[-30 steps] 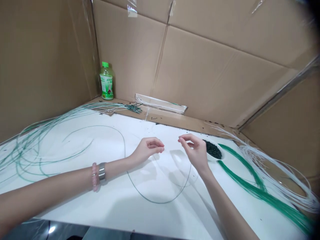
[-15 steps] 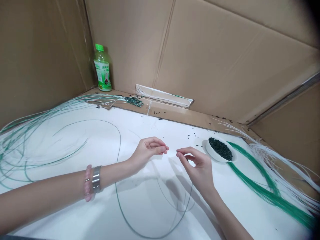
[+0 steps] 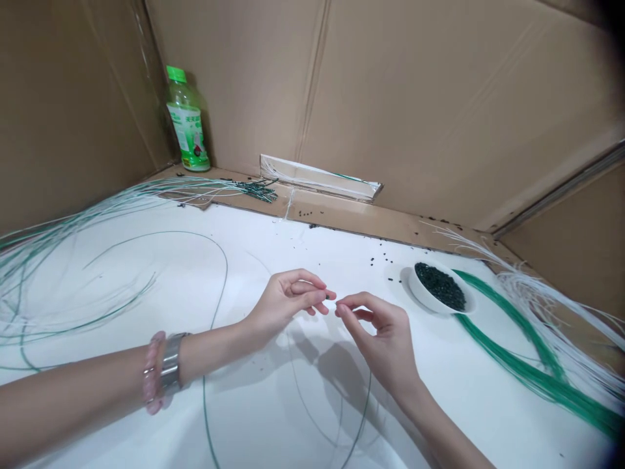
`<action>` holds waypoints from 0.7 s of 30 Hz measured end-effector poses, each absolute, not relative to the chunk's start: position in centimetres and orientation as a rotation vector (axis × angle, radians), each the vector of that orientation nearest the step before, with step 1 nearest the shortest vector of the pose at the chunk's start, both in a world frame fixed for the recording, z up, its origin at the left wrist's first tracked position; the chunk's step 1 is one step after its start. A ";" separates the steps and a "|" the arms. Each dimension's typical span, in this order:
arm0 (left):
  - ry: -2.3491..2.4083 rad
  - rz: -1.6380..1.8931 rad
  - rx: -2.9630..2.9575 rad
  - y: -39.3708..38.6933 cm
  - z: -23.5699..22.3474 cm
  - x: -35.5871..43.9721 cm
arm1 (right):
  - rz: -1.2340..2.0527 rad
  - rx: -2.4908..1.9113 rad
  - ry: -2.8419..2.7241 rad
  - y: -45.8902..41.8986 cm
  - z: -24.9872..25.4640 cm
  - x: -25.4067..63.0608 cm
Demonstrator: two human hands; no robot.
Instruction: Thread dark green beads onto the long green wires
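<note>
Fingers of the left hand (image 3: 283, 303) are closed on a small dark bead (image 3: 327, 297), pinched close to the tips. Just beside them, the thumb and forefinger of the right hand (image 3: 385, 332) meet in a pinch (whatever sits between them is too small to tell). A thin green strand (image 3: 206, 410) dips from below the right fingers past the lower edge of view and rises again under the left forearm, curving away over the white table (image 3: 263, 410).

To the right of the fingers and a little beyond them sits a white bowl (image 3: 424, 298) of dark beads (image 3: 439, 285), with loose beads (image 3: 384, 258) scattered between it and the back edge. Past the bowl lie a green bundle (image 3: 517, 374) and a white bundle (image 3: 551, 293). Far left of the fingers, pale and green strands (image 3: 92, 212) spread out, their dark ends (image 3: 258, 190) gathered beyond the left fingers. Behind those strands, a green-capped bottle (image 3: 188, 133) stands upright by the cardboard wall (image 3: 239, 71) (its label faces the hands).
</note>
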State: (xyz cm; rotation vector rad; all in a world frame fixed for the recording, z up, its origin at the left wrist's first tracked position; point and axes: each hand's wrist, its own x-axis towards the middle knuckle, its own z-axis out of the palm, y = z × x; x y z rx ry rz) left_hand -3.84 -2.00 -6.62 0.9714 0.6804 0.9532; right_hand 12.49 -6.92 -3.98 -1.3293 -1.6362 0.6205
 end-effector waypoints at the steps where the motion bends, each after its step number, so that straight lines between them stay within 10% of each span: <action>1: 0.683 0.946 0.978 -2.1 -6.5 -3.8 | 0.635 -1.328 -1.631 -6.9 -4.0 12.4; 21: 0.706 0.912 1.021 -2.6 -6.3 -3.9 | 0.592 -1.304 -1.668 -7.1 -3.9 12.1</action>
